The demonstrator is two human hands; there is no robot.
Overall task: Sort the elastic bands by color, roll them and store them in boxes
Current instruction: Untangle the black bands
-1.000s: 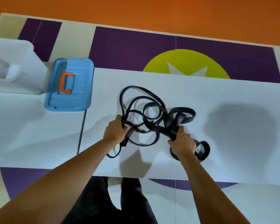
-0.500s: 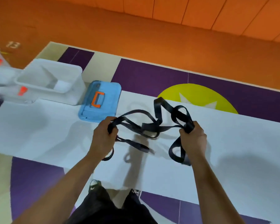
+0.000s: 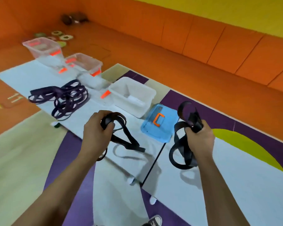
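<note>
head view: blue lid beside white box, purple bands beyond

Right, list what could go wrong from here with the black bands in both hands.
1. Loose loops hang from the left hand and the right hand, so the black bands may tangle together.
2. If they are set down near the dark purple pile, the similar colours might get mixed.
3. A dangling loop could catch the orange handle of the blue lid lying between the hands.
</note>
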